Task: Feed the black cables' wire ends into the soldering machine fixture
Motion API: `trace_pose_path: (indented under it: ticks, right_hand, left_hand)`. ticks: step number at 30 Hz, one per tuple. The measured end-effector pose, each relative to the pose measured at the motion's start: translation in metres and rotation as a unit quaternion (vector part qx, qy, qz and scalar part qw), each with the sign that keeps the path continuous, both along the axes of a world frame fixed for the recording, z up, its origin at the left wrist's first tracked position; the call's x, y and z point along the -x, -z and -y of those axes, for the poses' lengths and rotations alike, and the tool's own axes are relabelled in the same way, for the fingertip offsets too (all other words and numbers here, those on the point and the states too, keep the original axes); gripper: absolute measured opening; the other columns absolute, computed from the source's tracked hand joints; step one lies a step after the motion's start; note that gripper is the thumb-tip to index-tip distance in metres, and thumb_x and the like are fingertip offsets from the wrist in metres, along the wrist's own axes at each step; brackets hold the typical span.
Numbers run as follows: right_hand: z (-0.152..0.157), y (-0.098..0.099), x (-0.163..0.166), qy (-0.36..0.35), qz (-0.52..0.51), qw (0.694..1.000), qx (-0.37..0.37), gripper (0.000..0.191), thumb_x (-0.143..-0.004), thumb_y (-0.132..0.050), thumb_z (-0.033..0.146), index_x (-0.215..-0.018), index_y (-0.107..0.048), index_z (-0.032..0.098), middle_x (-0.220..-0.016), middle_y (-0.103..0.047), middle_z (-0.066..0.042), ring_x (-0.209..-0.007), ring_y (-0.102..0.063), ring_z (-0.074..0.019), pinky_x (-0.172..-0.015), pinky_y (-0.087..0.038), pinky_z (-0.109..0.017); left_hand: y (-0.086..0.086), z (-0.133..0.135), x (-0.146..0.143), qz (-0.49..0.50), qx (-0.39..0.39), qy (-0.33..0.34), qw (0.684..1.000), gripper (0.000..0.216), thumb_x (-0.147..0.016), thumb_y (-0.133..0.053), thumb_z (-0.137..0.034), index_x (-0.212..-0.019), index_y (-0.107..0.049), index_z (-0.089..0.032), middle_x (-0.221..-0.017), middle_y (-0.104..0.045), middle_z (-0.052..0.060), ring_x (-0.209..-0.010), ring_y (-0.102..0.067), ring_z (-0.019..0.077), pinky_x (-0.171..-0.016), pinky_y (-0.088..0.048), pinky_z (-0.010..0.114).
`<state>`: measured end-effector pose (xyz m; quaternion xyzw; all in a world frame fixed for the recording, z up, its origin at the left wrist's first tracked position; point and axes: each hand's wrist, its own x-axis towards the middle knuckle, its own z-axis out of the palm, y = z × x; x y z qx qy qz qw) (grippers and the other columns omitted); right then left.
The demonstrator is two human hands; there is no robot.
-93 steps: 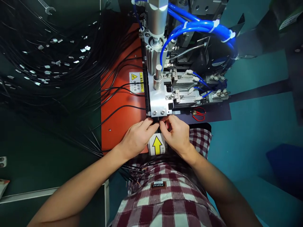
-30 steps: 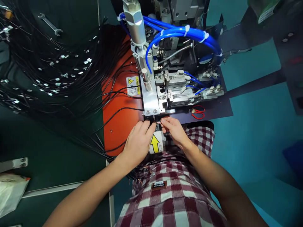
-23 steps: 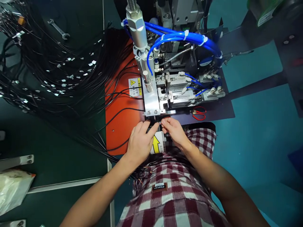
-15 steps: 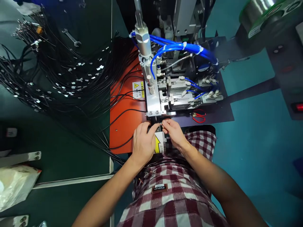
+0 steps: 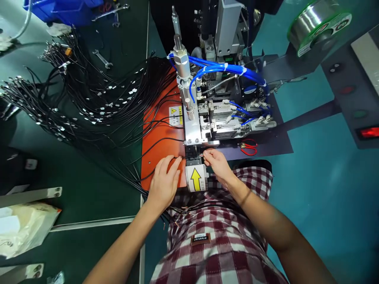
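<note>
A black cable (image 5: 189,157) runs across the dark feed track at the front of the metal machine (image 5: 192,128). My right hand (image 5: 218,165) pinches its small metallic end between thumb and fingertips, just right of the track. Over the orange plate (image 5: 152,148), my left hand (image 5: 163,181) has its thumb and forefinger together on the same cable, left of the track. Between both hands sits a white round cover with a yellow arrow (image 5: 196,178). Other black cables lie across the plate into the machine.
A large bundle of black cables (image 5: 97,106) with pale tips spreads over the dark green bench at left, near a wrench (image 5: 102,58). Red-handled snips (image 5: 248,147) lie right of the machine. A solder wire spool (image 5: 318,25) stands at upper right. Blue air hoses (image 5: 225,68) arch over the machine.
My left hand has moved left along the cable, off the track and arrow cover, so the cable between my hands now shows. My right hand stays at the cable end.
</note>
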<state>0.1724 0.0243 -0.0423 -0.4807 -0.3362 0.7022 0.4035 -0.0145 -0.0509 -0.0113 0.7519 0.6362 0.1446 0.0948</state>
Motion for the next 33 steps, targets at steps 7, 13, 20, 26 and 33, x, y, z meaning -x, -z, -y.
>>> trace_pose_path:
  ticks: [7,13,20,26,33]
  right_hand:
    - [0.008,0.001,-0.029,0.061,0.060,0.996,0.016,0.042,-0.075,-0.064,0.058,-0.083,-0.063,0.017,-0.075,-0.056,0.002,-0.053,-0.047,-0.0068,-0.051,-0.035,-0.023]
    - [0.035,0.014,-0.074,0.125,0.099,0.986,0.053,0.041,-0.069,-0.069,0.056,-0.081,-0.064,0.017,-0.071,-0.055,0.002,-0.050,-0.045,-0.0061,-0.046,-0.031,-0.021]
    - [0.049,0.019,-0.088,0.147,0.103,0.980,0.081,0.041,-0.064,-0.074,0.053,-0.081,-0.064,0.017,-0.072,-0.055,0.002,-0.051,-0.045,-0.0061,-0.045,-0.032,-0.020]
    - [0.051,0.005,-0.099,0.139,0.101,0.983,0.065,0.036,-0.067,-0.076,0.048,-0.081,-0.064,0.017,-0.073,-0.054,0.001,-0.052,-0.042,-0.0071,-0.046,-0.032,-0.021]
    - [0.057,-0.023,-0.089,0.059,0.128,0.990,0.026,0.025,-0.080,-0.066,0.044,-0.081,-0.061,0.019,-0.071,-0.051,0.001,-0.056,-0.042,-0.0103,-0.054,-0.036,-0.025]
  left_hand:
    - [0.001,0.003,0.002,0.007,-0.009,-0.004,1.000,0.042,-0.096,-0.039,-0.025,-0.136,-0.049,-0.018,-0.133,-0.047,0.015,-0.125,-0.042,0.0295,-0.104,-0.040,0.047]
    - [0.002,-0.006,0.004,0.017,0.001,0.000,1.000,0.044,-0.096,-0.037,-0.026,-0.138,-0.046,-0.015,-0.139,-0.045,0.016,-0.130,-0.039,0.0301,-0.109,-0.037,0.048]
    - [-0.012,-0.085,0.027,0.145,-0.005,0.068,0.987,0.031,-0.096,-0.034,-0.022,-0.114,-0.057,-0.015,-0.133,-0.052,0.013,-0.127,-0.046,0.0227,-0.109,-0.037,0.042]
    - [-0.052,-0.015,0.045,0.119,0.062,0.161,0.978,0.018,-0.094,-0.044,-0.021,-0.103,-0.060,-0.019,-0.101,-0.061,0.008,-0.097,-0.058,0.0181,-0.089,-0.047,0.032]
    - [-0.045,0.045,0.050,-0.084,0.112,0.318,0.938,0.021,-0.092,-0.044,-0.011,-0.097,-0.063,-0.019,-0.089,-0.065,0.007,-0.088,-0.060,0.0195,-0.077,-0.045,0.032]
